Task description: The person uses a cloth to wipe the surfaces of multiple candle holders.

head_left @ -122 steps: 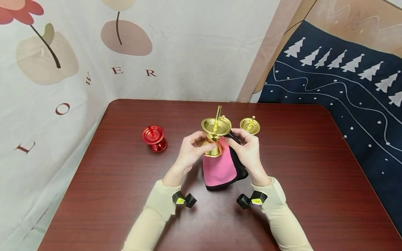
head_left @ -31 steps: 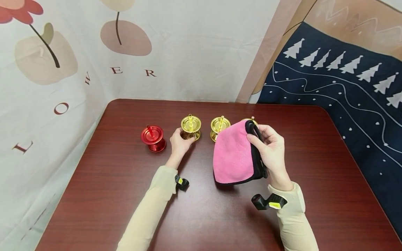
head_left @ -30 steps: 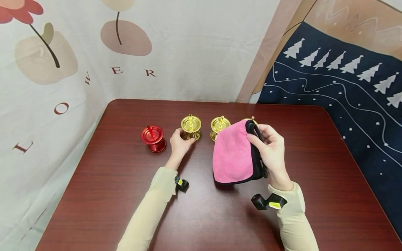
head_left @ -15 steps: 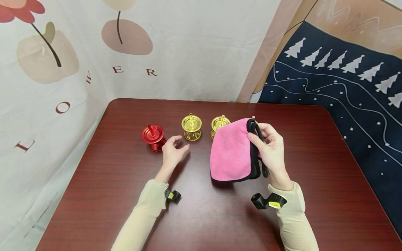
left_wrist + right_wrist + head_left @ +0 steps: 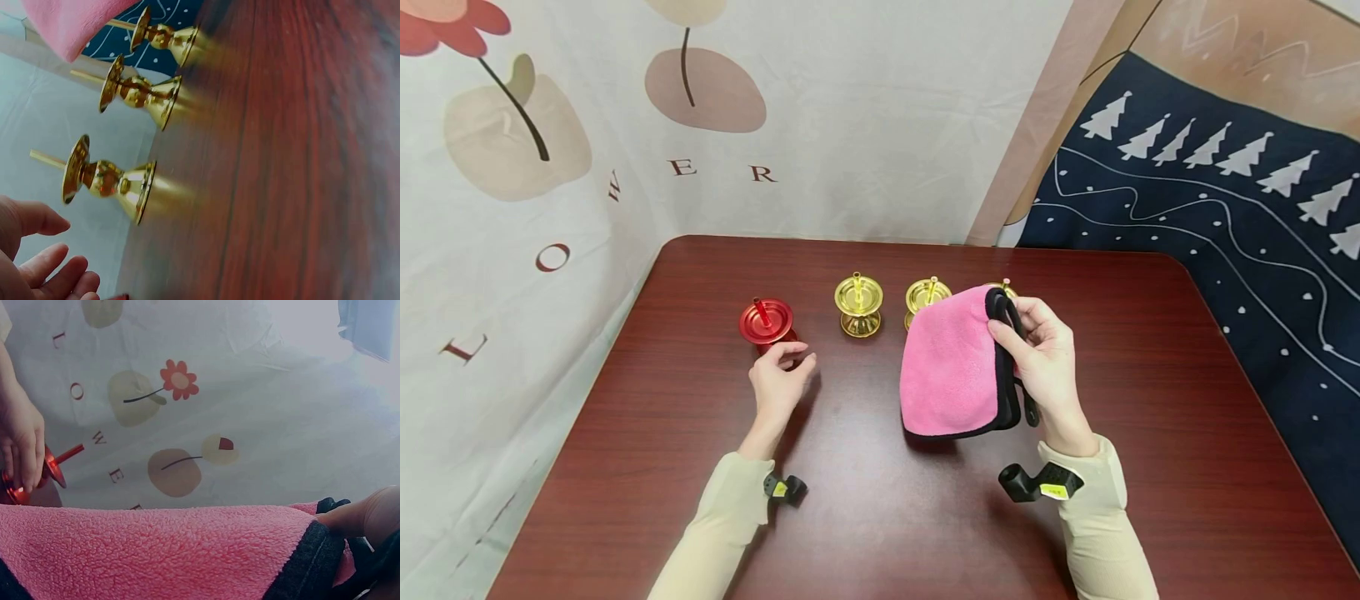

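A red candle holder (image 5: 766, 322) with a thin upright tube stands at the left of the table. My left hand (image 5: 778, 387) is at its near side, overlapping its base in the head view. The thumb and fingers (image 5: 59, 272) are spread apart in the left wrist view, with nothing between them. My right hand (image 5: 1045, 367) pinches a folded pink cloth (image 5: 955, 367) with black edging by its upper right corner and holds it up over the table. The cloth's fuzzy pink face (image 5: 156, 550) fills the bottom of the right wrist view.
Three gold candle holders stand in a row toward the back: a left one (image 5: 859, 304), a middle one (image 5: 925, 293) and a right one (image 5: 1002, 288). The cloth partly covers the last two. The brown table (image 5: 1150, 400) backs onto a printed white curtain (image 5: 865, 125).
My left hand has let go of the left gold candle holder, now standing on the table, and moved left to the red one. The right hand with the cloth has barely moved this last second.
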Demonstrator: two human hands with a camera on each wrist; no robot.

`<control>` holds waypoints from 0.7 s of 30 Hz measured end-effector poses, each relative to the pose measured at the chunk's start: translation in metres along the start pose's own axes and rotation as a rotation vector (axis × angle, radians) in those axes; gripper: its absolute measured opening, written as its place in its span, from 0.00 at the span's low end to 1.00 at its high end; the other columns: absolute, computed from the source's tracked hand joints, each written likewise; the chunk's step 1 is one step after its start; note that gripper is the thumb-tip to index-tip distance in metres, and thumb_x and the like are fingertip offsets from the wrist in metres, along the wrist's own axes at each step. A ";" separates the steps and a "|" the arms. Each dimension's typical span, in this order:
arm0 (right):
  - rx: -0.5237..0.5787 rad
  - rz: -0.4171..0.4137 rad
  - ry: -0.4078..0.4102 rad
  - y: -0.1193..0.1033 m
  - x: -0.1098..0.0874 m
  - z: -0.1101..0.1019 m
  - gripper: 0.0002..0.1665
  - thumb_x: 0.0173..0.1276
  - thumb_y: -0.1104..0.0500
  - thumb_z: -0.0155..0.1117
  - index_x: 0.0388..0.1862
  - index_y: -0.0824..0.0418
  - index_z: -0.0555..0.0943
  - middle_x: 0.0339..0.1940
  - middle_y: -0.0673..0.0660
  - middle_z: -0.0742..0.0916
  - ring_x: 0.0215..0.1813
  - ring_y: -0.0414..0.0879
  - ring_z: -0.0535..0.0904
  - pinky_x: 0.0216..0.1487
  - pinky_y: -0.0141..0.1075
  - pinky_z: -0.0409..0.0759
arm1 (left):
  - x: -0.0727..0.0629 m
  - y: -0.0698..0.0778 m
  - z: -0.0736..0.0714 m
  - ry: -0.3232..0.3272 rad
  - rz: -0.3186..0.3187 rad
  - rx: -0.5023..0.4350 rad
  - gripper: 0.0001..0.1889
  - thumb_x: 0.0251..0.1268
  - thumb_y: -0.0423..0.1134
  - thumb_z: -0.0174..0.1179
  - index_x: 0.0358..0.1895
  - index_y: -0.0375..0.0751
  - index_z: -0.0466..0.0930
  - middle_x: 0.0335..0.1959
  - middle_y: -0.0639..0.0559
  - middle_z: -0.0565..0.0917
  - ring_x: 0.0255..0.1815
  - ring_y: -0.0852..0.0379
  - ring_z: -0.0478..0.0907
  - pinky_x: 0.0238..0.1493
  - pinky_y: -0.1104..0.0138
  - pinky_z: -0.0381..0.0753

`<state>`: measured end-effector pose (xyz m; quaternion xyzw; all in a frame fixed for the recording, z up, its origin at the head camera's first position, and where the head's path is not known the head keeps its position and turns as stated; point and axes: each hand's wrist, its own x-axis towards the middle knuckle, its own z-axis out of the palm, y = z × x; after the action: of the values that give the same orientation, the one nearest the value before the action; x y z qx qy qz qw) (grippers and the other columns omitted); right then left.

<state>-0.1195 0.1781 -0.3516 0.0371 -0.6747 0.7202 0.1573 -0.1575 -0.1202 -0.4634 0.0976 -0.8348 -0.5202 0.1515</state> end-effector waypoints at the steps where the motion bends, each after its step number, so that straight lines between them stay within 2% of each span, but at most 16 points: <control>1: -0.003 0.000 -0.001 0.000 0.000 0.000 0.18 0.58 0.77 0.60 0.36 0.55 0.79 0.27 0.50 0.85 0.25 0.36 0.78 0.27 0.26 0.78 | 0.000 -0.001 -0.002 0.022 -0.001 0.007 0.09 0.46 0.29 0.66 0.34 0.33 0.84 0.32 0.40 0.85 0.33 0.46 0.83 0.40 0.63 0.80; 3: -0.014 -0.001 -0.002 0.000 0.000 0.000 0.17 0.58 0.76 0.60 0.36 0.55 0.79 0.27 0.50 0.84 0.25 0.36 0.78 0.27 0.26 0.78 | 0.002 -0.005 -0.006 0.063 -0.009 0.013 0.08 0.47 0.30 0.66 0.33 0.33 0.84 0.30 0.40 0.85 0.29 0.52 0.83 0.34 0.72 0.78; 6: -0.024 -0.005 -0.005 0.001 0.001 0.000 0.17 0.58 0.76 0.60 0.36 0.55 0.79 0.26 0.50 0.84 0.24 0.35 0.77 0.26 0.26 0.78 | 0.004 -0.010 -0.010 0.116 -0.033 0.005 0.06 0.47 0.30 0.66 0.31 0.33 0.84 0.28 0.40 0.85 0.22 0.66 0.78 0.27 0.81 0.71; 8: -0.026 -0.006 -0.007 0.001 0.001 -0.001 0.17 0.58 0.77 0.60 0.36 0.55 0.79 0.26 0.49 0.84 0.24 0.35 0.77 0.26 0.26 0.77 | 0.006 -0.013 -0.012 0.132 -0.054 -0.014 0.06 0.47 0.30 0.66 0.31 0.31 0.83 0.28 0.38 0.84 0.20 0.75 0.73 0.25 0.84 0.69; 10: -0.027 -0.009 -0.009 0.001 0.001 -0.001 0.18 0.58 0.77 0.59 0.36 0.55 0.79 0.26 0.49 0.84 0.24 0.35 0.77 0.26 0.26 0.77 | 0.008 -0.016 -0.013 0.146 -0.074 -0.025 0.07 0.47 0.30 0.67 0.31 0.30 0.81 0.28 0.37 0.84 0.18 0.79 0.70 0.24 0.84 0.69; 13: -0.028 -0.009 -0.010 0.001 0.001 -0.001 0.18 0.58 0.77 0.59 0.36 0.55 0.79 0.26 0.48 0.84 0.24 0.36 0.77 0.26 0.26 0.77 | 0.012 -0.020 -0.016 0.179 -0.099 -0.022 0.11 0.46 0.30 0.68 0.32 0.29 0.78 0.29 0.37 0.83 0.20 0.76 0.70 0.26 0.83 0.68; 16: -0.027 -0.010 -0.009 0.001 0.001 -0.001 0.17 0.58 0.76 0.60 0.36 0.55 0.80 0.26 0.49 0.84 0.24 0.35 0.77 0.26 0.25 0.77 | 0.016 -0.023 -0.017 0.201 -0.140 -0.044 0.16 0.45 0.31 0.69 0.36 0.30 0.73 0.33 0.38 0.81 0.27 0.66 0.72 0.30 0.81 0.68; 21: -0.021 -0.008 -0.008 0.001 0.000 -0.002 0.16 0.58 0.74 0.62 0.36 0.55 0.80 0.26 0.50 0.84 0.23 0.35 0.77 0.25 0.25 0.77 | 0.025 -0.025 -0.020 0.143 -0.210 -0.083 0.24 0.47 0.32 0.69 0.48 0.30 0.69 0.43 0.38 0.78 0.41 0.50 0.75 0.40 0.75 0.70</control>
<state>-0.1196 0.1800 -0.3529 0.0413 -0.6826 0.7123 0.1579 -0.1731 -0.1564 -0.4740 0.2150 -0.7849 -0.5589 0.1592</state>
